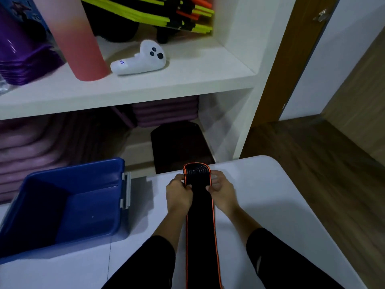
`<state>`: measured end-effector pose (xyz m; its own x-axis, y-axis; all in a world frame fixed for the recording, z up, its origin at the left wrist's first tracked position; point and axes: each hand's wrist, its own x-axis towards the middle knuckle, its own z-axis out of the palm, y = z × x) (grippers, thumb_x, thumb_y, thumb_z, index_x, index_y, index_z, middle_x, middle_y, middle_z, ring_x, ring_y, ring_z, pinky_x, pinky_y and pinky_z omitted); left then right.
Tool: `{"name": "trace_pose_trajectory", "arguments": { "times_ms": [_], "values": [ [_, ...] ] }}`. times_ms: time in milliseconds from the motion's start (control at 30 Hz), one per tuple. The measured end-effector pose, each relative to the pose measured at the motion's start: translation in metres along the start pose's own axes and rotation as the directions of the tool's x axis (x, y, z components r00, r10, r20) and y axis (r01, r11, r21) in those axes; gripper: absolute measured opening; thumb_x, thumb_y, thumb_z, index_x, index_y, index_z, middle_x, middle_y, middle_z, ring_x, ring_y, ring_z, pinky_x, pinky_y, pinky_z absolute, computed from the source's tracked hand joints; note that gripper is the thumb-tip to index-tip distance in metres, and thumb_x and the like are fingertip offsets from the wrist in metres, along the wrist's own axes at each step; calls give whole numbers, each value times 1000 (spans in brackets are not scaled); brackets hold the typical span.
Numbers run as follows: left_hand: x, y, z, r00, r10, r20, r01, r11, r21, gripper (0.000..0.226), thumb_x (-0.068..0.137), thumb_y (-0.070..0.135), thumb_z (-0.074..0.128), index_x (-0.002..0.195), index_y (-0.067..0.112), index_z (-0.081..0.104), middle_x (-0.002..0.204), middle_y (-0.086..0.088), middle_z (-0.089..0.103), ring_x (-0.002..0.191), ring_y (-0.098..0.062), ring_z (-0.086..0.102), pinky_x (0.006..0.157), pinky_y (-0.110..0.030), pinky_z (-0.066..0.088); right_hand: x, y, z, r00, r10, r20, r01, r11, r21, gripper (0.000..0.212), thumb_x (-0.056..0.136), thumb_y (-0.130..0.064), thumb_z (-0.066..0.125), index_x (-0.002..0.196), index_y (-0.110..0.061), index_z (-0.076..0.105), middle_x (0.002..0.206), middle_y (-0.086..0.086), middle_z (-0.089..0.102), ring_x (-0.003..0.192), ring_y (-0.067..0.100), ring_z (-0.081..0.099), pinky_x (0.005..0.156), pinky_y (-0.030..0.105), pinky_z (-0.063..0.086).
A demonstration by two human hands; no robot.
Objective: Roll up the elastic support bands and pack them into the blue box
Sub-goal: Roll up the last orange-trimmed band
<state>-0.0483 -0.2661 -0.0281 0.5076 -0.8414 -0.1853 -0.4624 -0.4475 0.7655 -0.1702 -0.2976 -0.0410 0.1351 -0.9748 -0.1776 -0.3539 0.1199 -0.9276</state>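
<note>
A: Surface, room?
B: White table (270,205), wood floor (312,163) at right, white shelf (145,80) behind.
A: Containers?
B: Blue box (62,205) on the table's left side, looks empty.
A: Band?
B: Black band (201,226), orange edging, flat along the table toward the person. Left hand (179,195) and right hand (221,193) pinch its far end, fingers (214,180) closed on both edges.

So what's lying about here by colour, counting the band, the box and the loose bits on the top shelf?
Black, orange-edged elastic band: 1
Blue plastic box: 1
Pink tall plastic tumbler: 1
White plastic handheld controller: 1
Purple plastic tub stack: 1
Total: 5
</note>
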Motion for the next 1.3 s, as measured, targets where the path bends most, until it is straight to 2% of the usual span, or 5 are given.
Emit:
{"name": "trace_pose_trajectory", "arguments": {
  "times_ms": [200,467,767,1067,1300],
  "values": [
    [6,-30,13,985,24,170,-42,993,106,29,80,0,54,106,10,60,103,-12,66,105,-31,59,81,-25,42,11,36,0,979,106,172,-54,959,-279,75,88,-12,60,149,-16,15,151,6,34,138,26,34,113,39,31],
    [-56,-51,8,993,-100,61,100,995,1,32,86,3,48,118,8,50,101,-14,65,92,-27,60,78,-27,45,-46,57,-3,977,95,193,-41,963,-266,60,82,2,60,137,-7,37,125,14,51,79,17,55,75,23,45],
    [-94,-67,-10,982,-133,133,135,991,-8,38,83,7,55,121,16,53,113,-8,65,104,-28,61,86,-26,45,-80,61,-20,946,213,243,-217,976,-13,62,83,8,61,138,-6,36,136,16,39,98,22,49,71,21,50],
    [-158,-106,-19,897,-323,301,340,940,-4,44,73,23,72,112,18,52,104,-7,64,93,-22,63,82,-29,53,-162,87,-33,873,258,415,-126,939,-319,93,54,-43,79,134,-26,37,105,-6,53,88,21,64,85,42,55],
    [-190,-112,-23,947,190,259,-251,940,230,33,80,15,62,112,18,60,106,0,55,101,-17,54,81,-20,43,-186,93,-37,847,-139,513,382,830,-406,70,57,-52,70,121,-32,52,119,-13,46,109,13,47,94,32,46]
  ]
}}
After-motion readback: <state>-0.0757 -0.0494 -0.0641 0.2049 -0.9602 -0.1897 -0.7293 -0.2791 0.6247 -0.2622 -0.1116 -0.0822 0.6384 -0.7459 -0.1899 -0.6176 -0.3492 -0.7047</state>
